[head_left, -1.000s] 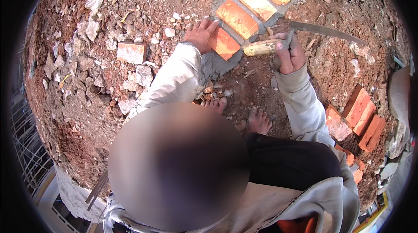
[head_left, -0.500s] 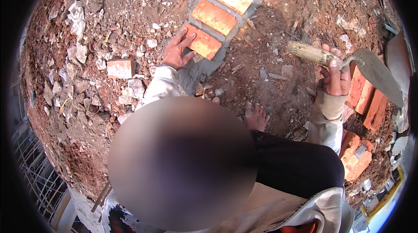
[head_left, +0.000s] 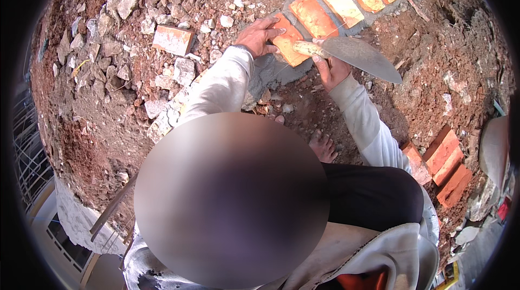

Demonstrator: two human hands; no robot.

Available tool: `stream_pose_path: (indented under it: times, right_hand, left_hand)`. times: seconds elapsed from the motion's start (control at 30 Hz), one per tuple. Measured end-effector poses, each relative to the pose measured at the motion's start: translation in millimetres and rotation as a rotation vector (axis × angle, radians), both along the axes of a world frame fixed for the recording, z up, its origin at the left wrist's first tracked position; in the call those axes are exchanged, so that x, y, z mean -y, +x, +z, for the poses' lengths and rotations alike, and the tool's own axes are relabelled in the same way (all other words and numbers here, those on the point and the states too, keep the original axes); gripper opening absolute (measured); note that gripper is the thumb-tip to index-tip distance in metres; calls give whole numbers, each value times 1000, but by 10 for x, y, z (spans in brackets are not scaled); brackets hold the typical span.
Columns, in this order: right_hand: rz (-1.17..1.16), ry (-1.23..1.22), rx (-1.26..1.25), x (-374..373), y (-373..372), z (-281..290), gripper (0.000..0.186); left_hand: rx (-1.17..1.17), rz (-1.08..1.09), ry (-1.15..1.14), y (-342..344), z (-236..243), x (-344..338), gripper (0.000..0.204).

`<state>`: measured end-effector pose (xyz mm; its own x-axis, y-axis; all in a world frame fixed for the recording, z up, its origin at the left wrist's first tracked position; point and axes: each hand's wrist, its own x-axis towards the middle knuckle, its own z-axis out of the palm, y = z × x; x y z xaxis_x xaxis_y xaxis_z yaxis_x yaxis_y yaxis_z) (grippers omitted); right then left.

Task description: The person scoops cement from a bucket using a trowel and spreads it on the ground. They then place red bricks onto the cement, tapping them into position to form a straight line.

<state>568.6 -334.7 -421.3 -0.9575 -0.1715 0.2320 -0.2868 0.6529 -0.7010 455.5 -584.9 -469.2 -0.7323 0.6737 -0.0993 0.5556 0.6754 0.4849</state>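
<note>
My left hand (head_left: 259,36) rests on the left end of an orange brick (head_left: 288,38), the nearest in a row bedded in grey mortar (head_left: 276,75). Its fingers press on the brick's top and edge. In my right hand (head_left: 331,69) is a trowel (head_left: 362,57), its blade out to the right. The butt of the wooden handle (head_left: 307,48) points left and meets or overlaps the right end of that same brick. Beyond it, a second brick (head_left: 314,16) and several more run away to the upper right.
A loose brick (head_left: 173,40) lies on rubble (head_left: 108,51) to the left. At the right, several bricks (head_left: 444,154) are stacked on the soil. My bare foot (head_left: 323,146) stands close behind the mortar bed. Metal rods (head_left: 32,138) show at the far left edge.
My right hand has brought the trowel leftward, from over the soil to the nearest brick, handle end first. My left hand stays on that brick. The whole view has shifted.
</note>
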Motion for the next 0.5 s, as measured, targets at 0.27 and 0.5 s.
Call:
stream_pose_path:
  times: [0.27,0.5]
  right_hand:
    - [17,-163,30,-29,-2,-110,32]
    - [-63,-36,10,66,22,51,30]
  left_hand:
    - [-45,-3,-33,11,-8,-76,63]
    - [-50,28,-61,75,14,-109,62]
